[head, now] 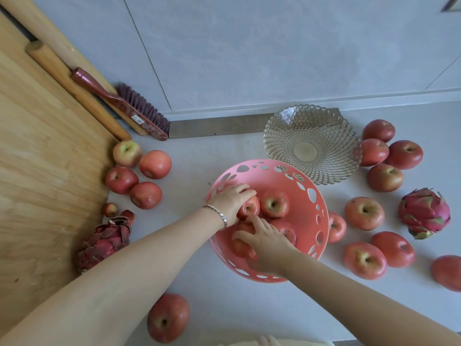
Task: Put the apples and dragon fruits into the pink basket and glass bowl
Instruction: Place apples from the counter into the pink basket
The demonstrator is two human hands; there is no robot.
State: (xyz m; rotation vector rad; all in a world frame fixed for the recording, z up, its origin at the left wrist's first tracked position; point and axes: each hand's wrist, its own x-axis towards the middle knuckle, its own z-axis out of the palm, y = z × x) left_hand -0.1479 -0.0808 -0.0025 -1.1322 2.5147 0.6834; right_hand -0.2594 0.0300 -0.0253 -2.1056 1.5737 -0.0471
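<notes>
Apple (249,207) under left grip (230,202)

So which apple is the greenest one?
The apple at the far end of the left-hand bunch, beside the wooden board. Its skin is pale yellow-green around the stem; the other apples look red or pink all over.

The right hand (268,242) hides most of one basket apple (240,245), and another apple (447,272) (far right) is cut by the edge.
</notes>
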